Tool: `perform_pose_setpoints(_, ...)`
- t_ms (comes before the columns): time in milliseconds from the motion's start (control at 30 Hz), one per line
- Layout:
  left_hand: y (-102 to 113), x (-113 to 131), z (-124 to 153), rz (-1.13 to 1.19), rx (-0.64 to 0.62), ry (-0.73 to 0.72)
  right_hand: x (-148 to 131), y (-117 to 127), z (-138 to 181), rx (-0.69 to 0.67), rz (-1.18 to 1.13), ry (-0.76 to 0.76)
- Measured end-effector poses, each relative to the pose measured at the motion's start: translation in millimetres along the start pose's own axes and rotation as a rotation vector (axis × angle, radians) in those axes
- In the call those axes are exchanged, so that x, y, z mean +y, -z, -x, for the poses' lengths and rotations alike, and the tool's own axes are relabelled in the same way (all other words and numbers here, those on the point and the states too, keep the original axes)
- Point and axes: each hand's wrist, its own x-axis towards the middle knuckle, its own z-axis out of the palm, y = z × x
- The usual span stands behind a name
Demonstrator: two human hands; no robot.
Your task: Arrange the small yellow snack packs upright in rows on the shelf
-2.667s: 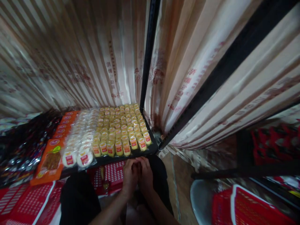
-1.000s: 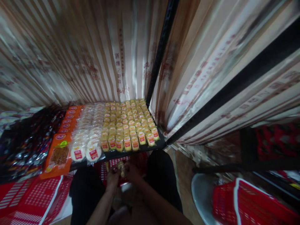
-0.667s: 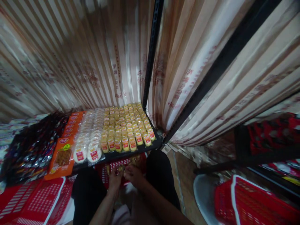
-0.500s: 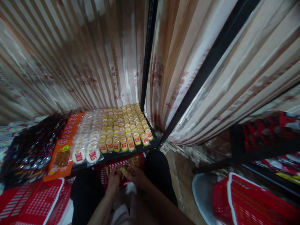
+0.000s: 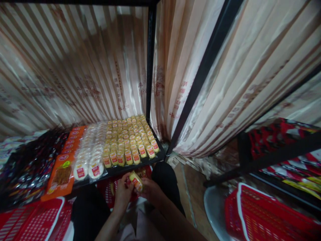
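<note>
Both hands meet low at the centre, just below the front edge of a black shelf [image 5: 120,170]. My left hand [image 5: 122,193] and my right hand [image 5: 149,190] are closed together on a small yellow snack pack with a red label [image 5: 136,180]. On the shelf stand rows of the same yellow packs [image 5: 129,139]. To their left lie round white cakes in clear wrap [image 5: 89,157]. A red basket [image 5: 112,188] sits under my hands between my knees.
Orange flat packets [image 5: 61,169] and dark shiny bags [image 5: 25,167] fill the shelf's left side. Striped beige curtains hang behind black rack posts [image 5: 149,67]. Red baskets lie at lower left [image 5: 32,221] and lower right [image 5: 263,214], beside a white stool [image 5: 213,209].
My hands have risen from the red basket with one yellow pack, now held up near the shelf's front edge. The view has tilted slightly upward.
</note>
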Motion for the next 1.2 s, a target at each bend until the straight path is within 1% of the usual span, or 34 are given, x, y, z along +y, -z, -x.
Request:
perform_pose_setpoints(100,0,7,0,-0.097,0.026,-0.079,-8,-1,6,0.024,-0.292,-0.141)
perform_pose_setpoints(167,0,10,0,-0.110,0.037,-0.108,-11,1,7,0.033,-0.339,-0.139)
perform_pose_setpoints(200,0,11,-1,-0.108,0.042,-0.114,-13,2,7,0.032,-0.318,-0.126)
perform_pose_setpoints(267,-1,12,-1,-0.093,0.036,-0.098,-18,6,7,0.035,-0.204,-0.098)
perform_pose_setpoints(367,-4,14,-2,0.004,-0.032,0.000,-31,14,8,0.068,0.015,-0.024)
perform_pose_setpoints(433,-6,18,0,0.092,-0.059,0.048,-43,20,9,0.071,0.104,0.027)
perform_pose_setpoints(500,-7,24,2,0.125,-0.076,0.065,-54,24,9,0.064,0.182,0.060)
perform_pose_setpoints(533,-8,26,4,0.123,-0.099,0.072,-60,26,9,0.070,0.226,0.073)
perform_pose_setpoints(633,-13,31,7,0.156,-0.230,0.105,-70,28,5,0.128,0.354,0.100)
perform_pose_setpoints(700,-19,31,9,0.248,-0.309,0.156,-71,28,1,0.147,0.405,0.105)
perform_pose_setpoints(733,-23,31,9,0.308,-0.325,0.194,-71,28,-1,0.153,0.409,0.112)
perform_pose_setpoints(833,-34,32,11,0.494,-0.291,0.283,-65,24,-5,0.180,0.364,0.193)
perform_pose_setpoints(900,-41,35,10,0.568,-0.261,0.289,-60,20,-6,0.210,0.358,0.293)
perform_pose_setpoints(1000,-50,41,5,0.587,-0.241,0.275,-54,18,-5,0.270,0.449,0.406)
perform_pose_setpoints(1100,-59,44,-2,0.524,-0.224,0.241,-51,20,-7,0.382,0.588,0.433)
perform_pose_setpoints(1167,-63,43,-5,0.361,-0.203,0.177,-51,23,-11,0.457,0.656,0.454)
perform_pose_setpoints(1200,-63,43,-6,0.249,-0.169,0.116,-52,25,-13,0.484,0.686,0.467)
